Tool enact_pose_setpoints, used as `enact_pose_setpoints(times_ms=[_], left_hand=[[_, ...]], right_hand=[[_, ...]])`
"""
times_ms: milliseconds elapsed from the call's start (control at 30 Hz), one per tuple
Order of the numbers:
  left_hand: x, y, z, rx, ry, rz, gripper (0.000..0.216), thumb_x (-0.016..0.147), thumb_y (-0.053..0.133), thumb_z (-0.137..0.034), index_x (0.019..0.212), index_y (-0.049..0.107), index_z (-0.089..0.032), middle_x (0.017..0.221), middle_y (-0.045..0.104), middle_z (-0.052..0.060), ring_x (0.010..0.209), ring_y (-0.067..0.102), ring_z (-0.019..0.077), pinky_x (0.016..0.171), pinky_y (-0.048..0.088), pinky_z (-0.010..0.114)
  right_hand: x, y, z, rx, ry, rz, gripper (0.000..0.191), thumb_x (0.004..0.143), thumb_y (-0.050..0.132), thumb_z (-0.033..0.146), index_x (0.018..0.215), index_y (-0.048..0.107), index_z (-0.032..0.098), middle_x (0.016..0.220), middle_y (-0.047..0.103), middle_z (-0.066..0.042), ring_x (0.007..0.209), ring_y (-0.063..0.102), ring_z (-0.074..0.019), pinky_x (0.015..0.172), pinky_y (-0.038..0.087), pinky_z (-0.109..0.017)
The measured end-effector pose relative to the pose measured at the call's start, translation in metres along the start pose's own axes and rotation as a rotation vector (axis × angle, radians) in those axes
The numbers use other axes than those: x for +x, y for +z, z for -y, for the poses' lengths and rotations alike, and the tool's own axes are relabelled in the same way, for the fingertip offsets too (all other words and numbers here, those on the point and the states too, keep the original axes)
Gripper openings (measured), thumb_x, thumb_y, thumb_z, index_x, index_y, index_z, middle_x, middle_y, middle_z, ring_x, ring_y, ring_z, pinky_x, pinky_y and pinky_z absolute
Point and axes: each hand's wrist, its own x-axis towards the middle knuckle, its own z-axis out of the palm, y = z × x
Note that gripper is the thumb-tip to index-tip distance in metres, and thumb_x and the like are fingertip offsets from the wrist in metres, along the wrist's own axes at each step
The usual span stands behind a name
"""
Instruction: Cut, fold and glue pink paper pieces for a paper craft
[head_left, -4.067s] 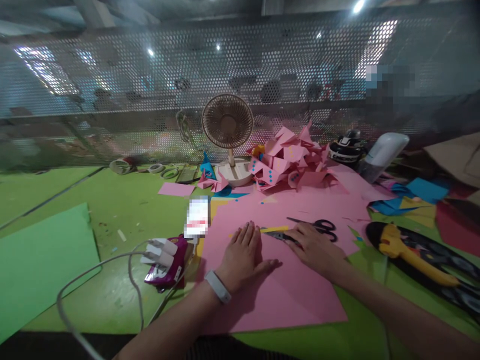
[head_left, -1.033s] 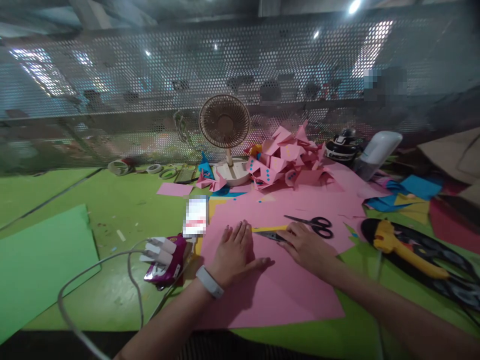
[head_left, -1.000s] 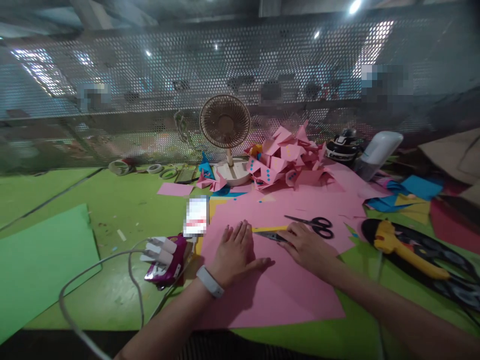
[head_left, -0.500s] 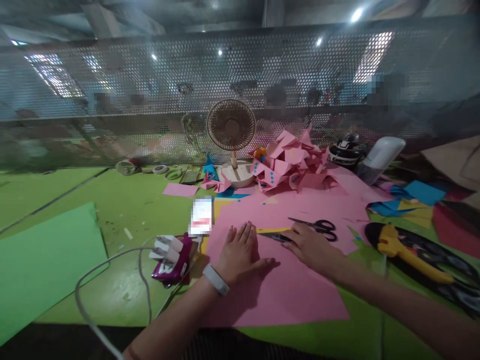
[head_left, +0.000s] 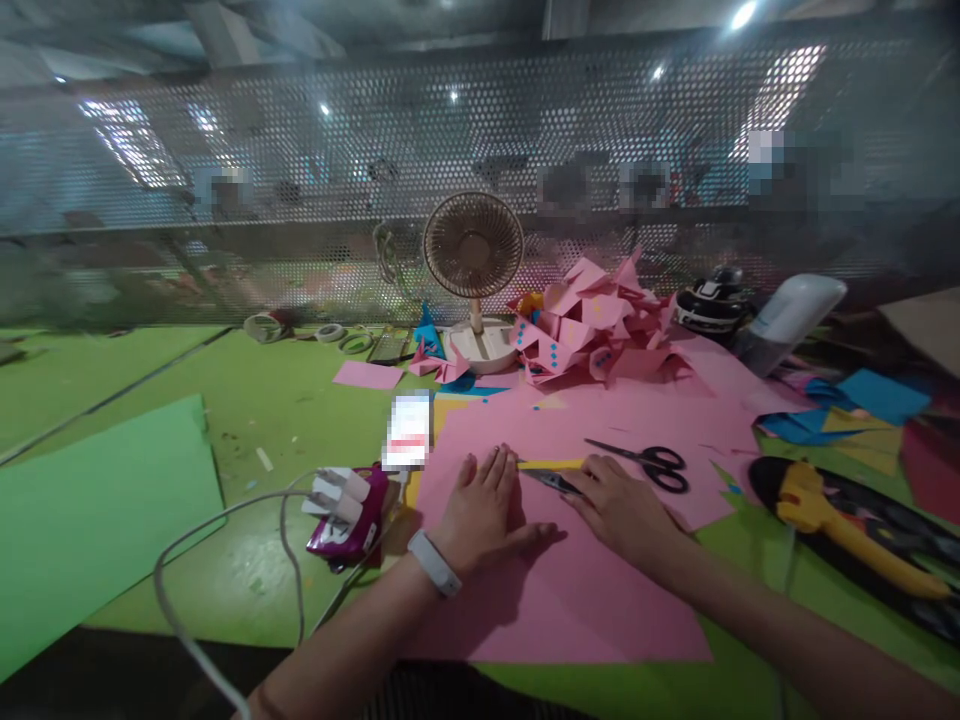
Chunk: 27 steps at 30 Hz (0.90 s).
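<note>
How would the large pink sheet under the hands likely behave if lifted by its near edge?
The pink sheet looks thin, so it is probably light and bendable. Its straight, flat-lying near edge hints at some stiffness. With the left hand resting on it, lifting might crease it.

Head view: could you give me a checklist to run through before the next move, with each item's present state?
1. Left hand palm down on the pink paper: ok.
2. Right hand holding the pointed tool: ok.
3. Pointed tool apart from the left hand: cannot tell; its tip looks very close.
4. Pink paper free of loose tools: not ok; scissors lie on it, beyond the right hand.
5. Phone off the pink paper: ok, left of it.
</note>
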Motion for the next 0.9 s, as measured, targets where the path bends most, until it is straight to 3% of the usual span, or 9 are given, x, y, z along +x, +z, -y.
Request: enact_pose_setpoints(times_ms=[200,333,433,500,600,900], left_hand=[[0.001,-0.002,0.002,-0.023,0.002,0.011,0.087,0.079,0.023,-0.072,0.141,0.018,-0.011,0.145,0.024,0.015,0.135,0.016,0.0269,0.107,0.012,0.046],[0.007,-0.016,0.012,-0.071,0.025,0.032,0.067,0.085,0.026,-0.063,0.137,0.027,-0.023,0.143,0.032,0.009,0.132,0.026,0.0237,0.104,0.021,0.043],[0.016,-0.025,0.024,-0.050,-0.129,-0.115,0.044,0.089,0.032,-0.050,0.110,0.054,-0.020,0.121,0.053,0.012,0.113,0.047,0.0243,0.091,0.035,0.037],[0.022,-0.025,0.032,-0.069,-0.271,-0.153,0.037,0.089,0.035,-0.046,0.092,0.058,-0.017,0.096,0.061,0.011,0.091,0.057,0.0221,0.075,0.041,0.032],[0.026,-0.019,0.039,-0.140,-0.299,-0.095,0.029,0.086,0.042,-0.043,0.082,0.056,-0.019,0.083,0.061,0.005,0.072,0.058,0.0174,0.059,0.038,0.027],[0.026,-0.014,0.042,-0.164,-0.271,-0.050,0.018,0.083,0.047,-0.037,0.081,0.053,-0.020,0.080,0.063,0.002,0.071,0.058,0.0168,0.056,0.032,0.026]], right_hand=[[-0.001,-0.003,0.001,0.030,0.012,0.004,0.023,0.090,0.040,0.032,0.104,0.055,0.024,0.090,0.053,-0.006,0.086,0.050,-0.0197,0.070,0.044,-0.031],[0.000,-0.003,0.001,0.023,0.027,0.026,0.022,0.089,0.040,0.032,0.102,0.056,0.023,0.091,0.052,-0.007,0.086,0.050,-0.0198,0.067,0.045,-0.029],[0.000,-0.004,0.001,0.017,0.031,0.036,0.023,0.089,0.041,0.033,0.104,0.056,0.023,0.091,0.052,-0.007,0.086,0.050,-0.0198,0.061,0.044,-0.027],[0.000,-0.003,0.001,0.014,0.030,0.038,0.024,0.089,0.042,0.033,0.105,0.056,0.024,0.091,0.052,-0.007,0.086,0.050,-0.0201,0.059,0.044,-0.026],[-0.001,-0.003,0.001,0.015,0.030,0.034,0.023,0.088,0.043,0.032,0.106,0.056,0.024,0.090,0.052,-0.007,0.087,0.049,-0.0202,0.061,0.044,-0.026],[0.003,-0.010,0.007,0.028,0.034,0.034,0.023,0.088,0.043,0.032,0.105,0.057,0.024,0.091,0.054,-0.007,0.088,0.050,-0.0195,0.066,0.045,-0.027]])
